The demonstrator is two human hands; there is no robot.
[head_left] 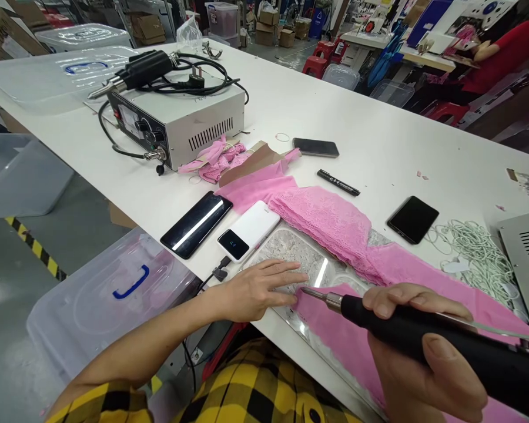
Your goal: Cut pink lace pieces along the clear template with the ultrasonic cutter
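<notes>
My right hand (423,346) is wrapped round a black handheld tool (392,323) with a thin metal tip. That tip meets the edge of a pink fabric piece (326,317) close to my left fingertips. Spread flat, my left hand (255,289) rests on a clear plastic lid (291,249), its thumb and index finger at the fabric's corner. Behind the lid lies a folded stack of pink lace fabric (326,217), and more pink cloth stretches right, partly hidden by my right hand. A white power bank (255,226) with a lit display sits just beyond my left hand, a cable plugged into it.
A grey control box (203,120) carries a second black tool (145,67) and coiled cable. Phones (197,223), a marker (338,183) and tangled pale green cord (480,252) lie about the table. Another box (526,258) stands at right. Plastic bins (110,311) sit below left.
</notes>
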